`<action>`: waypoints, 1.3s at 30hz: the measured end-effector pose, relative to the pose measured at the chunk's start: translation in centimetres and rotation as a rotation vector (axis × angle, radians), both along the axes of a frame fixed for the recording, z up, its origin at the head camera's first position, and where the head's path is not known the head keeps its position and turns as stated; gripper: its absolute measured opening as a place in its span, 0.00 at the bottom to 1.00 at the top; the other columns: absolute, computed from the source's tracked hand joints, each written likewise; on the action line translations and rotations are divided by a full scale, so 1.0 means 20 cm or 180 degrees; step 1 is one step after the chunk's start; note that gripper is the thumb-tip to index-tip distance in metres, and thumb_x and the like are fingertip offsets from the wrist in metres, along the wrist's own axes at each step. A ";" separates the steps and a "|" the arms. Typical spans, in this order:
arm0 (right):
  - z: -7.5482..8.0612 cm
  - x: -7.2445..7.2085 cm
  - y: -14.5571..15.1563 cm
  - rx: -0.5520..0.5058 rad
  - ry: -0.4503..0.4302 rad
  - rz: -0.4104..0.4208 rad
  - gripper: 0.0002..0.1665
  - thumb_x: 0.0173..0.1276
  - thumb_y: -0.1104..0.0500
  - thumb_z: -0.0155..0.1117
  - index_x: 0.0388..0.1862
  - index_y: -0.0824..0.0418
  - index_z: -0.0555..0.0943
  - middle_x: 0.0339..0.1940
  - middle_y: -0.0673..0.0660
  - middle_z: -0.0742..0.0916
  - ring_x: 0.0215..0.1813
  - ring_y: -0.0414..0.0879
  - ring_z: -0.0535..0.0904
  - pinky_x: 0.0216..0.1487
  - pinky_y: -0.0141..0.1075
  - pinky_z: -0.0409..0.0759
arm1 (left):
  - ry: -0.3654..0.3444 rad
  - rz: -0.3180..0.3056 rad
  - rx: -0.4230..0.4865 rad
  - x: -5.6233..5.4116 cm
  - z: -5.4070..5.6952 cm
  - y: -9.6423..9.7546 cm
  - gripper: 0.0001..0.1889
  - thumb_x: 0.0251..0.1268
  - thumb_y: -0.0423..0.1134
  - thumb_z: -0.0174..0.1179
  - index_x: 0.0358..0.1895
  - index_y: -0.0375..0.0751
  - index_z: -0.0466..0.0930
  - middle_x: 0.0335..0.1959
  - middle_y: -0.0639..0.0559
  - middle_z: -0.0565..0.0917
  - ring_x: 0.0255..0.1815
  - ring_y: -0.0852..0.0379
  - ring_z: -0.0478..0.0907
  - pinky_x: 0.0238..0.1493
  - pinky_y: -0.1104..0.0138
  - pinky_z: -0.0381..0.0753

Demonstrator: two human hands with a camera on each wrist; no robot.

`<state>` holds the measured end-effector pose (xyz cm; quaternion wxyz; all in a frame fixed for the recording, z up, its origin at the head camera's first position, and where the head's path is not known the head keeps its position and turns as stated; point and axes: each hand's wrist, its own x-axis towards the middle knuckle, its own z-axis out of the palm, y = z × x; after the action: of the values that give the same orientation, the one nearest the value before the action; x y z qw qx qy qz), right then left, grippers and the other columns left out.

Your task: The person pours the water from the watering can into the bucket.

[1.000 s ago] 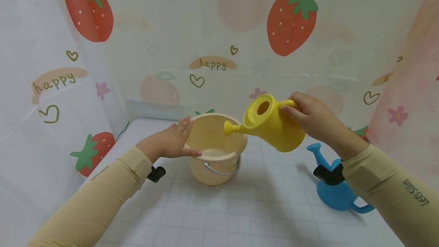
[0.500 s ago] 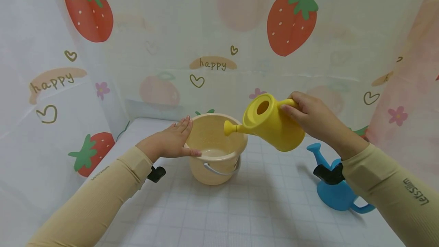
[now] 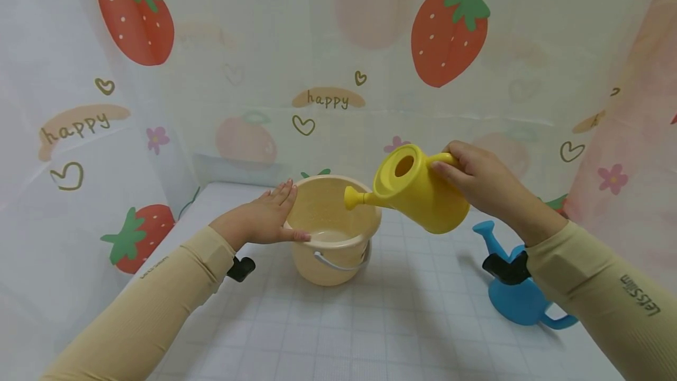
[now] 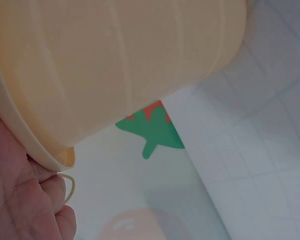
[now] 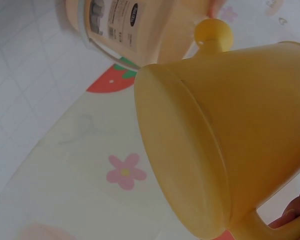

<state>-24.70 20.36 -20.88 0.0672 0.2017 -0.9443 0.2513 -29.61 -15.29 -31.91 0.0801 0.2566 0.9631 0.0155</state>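
A cream plastic bucket [image 3: 330, 266] stands upright on the table, its thin handle [image 3: 341, 264] hanging down in front. My left hand [image 3: 264, 213] rests on the bucket's left rim with straight fingers, the thumb lying along the front edge. In the left wrist view, the palm [image 4: 15, 185] lies against the rim. My right hand [image 3: 483, 178] grips the handle of a yellow watering can [image 3: 431, 199]. The can is raised and tilted left, its spout head [image 3: 353, 198] over the bucket's opening. No water is visible leaving it. The right wrist view shows the can's base [image 5: 175, 155].
A blue watering can [image 3: 520, 301] stands on the table at the right, partly behind the right forearm and its black wrist camera [image 3: 506, 268]. A checked white cloth [image 3: 328, 334] covers the table. Printed strawberry curtains [image 3: 243, 63] enclose the back and sides.
The left curtain's print has drifted slightly left. Both hands, the yellow watering can and the bucket keep nearly the same places.
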 end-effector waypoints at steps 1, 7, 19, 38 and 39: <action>0.00 0.00 0.00 0.0000 0.0001 0.0002 0.20 0.70 0.46 0.49 0.43 0.63 0.71 0.35 0.57 0.77 0.36 0.50 0.73 0.36 0.38 0.76 | 0.0007 0.0000 0.0001 0.00 0.00 0.00 0.63 0.45 0.81 0.36 0.71 0.31 0.33 0.72 0.38 0.34 0.73 0.46 0.33 0.69 0.52 0.41; 0.00 0.00 0.00 -0.0008 0.0014 0.0005 0.20 0.70 0.47 0.49 0.43 0.63 0.71 0.35 0.58 0.77 0.36 0.50 0.73 0.36 0.38 0.76 | 0.0047 -0.0008 0.0012 0.00 0.00 0.00 0.63 0.45 0.81 0.37 0.71 0.30 0.34 0.72 0.38 0.35 0.73 0.46 0.34 0.69 0.52 0.42; -0.01 0.00 0.00 -0.0014 0.0009 0.0014 0.20 0.70 0.46 0.49 0.43 0.63 0.72 0.35 0.57 0.78 0.36 0.50 0.73 0.37 0.38 0.76 | 0.0047 -0.0012 -0.0004 0.00 0.01 0.00 0.63 0.45 0.81 0.36 0.71 0.30 0.34 0.72 0.38 0.35 0.73 0.46 0.34 0.70 0.52 0.42; 0.01 0.02 -0.02 0.0014 0.0033 0.0039 0.19 0.70 0.47 0.49 0.41 0.63 0.71 0.33 0.58 0.77 0.35 0.51 0.73 0.37 0.38 0.76 | 0.0075 -0.0047 -0.0004 0.00 -0.01 -0.01 0.64 0.43 0.82 0.34 0.70 0.30 0.35 0.72 0.37 0.35 0.73 0.45 0.35 0.69 0.52 0.42; 0.01 0.02 -0.02 0.0017 0.0037 0.0036 0.19 0.70 0.47 0.49 0.41 0.63 0.71 0.33 0.58 0.77 0.35 0.51 0.73 0.37 0.38 0.76 | 0.0075 -0.0046 -0.0001 0.00 -0.01 0.00 0.63 0.44 0.82 0.34 0.70 0.30 0.35 0.72 0.37 0.35 0.73 0.45 0.35 0.69 0.52 0.42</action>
<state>-24.28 20.02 -20.77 0.0706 0.2087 -0.9434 0.2480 -29.68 -15.39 -32.13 0.0689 0.2638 0.9620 0.0118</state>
